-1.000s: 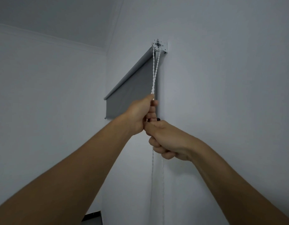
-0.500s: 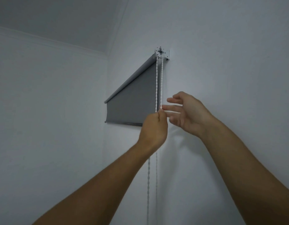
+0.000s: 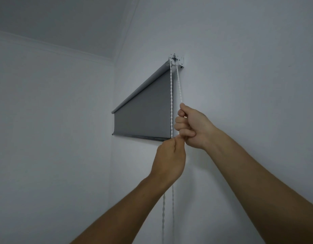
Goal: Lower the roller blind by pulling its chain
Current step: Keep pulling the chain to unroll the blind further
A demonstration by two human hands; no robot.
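Note:
A grey roller blind (image 3: pixel 143 117) hangs partly unrolled from a white bracket (image 3: pixel 176 61) high on the wall, its bottom bar (image 3: pixel 141 136) level with my hands. A white bead chain (image 3: pixel 171 95) drops from the bracket in two strands. My right hand (image 3: pixel 191 127) is a fist closed on the right strand just below the bracket. My left hand (image 3: pixel 169 159) sits lower and pinches the left strand at the blind's lower right corner. Both strands continue downward under my left hand.
White walls meet in a corner (image 3: pixel 113 155) left of the blind, under a grey ceiling (image 3: pixel 64 20) with a cornice. The loose chain (image 3: pixel 163 217) hangs down along the wall between my forearms.
My right hand, open half a second ago, has closed on the right strand. My left hand has dropped slightly, still pinching the left strand. The blind's bottom bar sits lower than one second ago.

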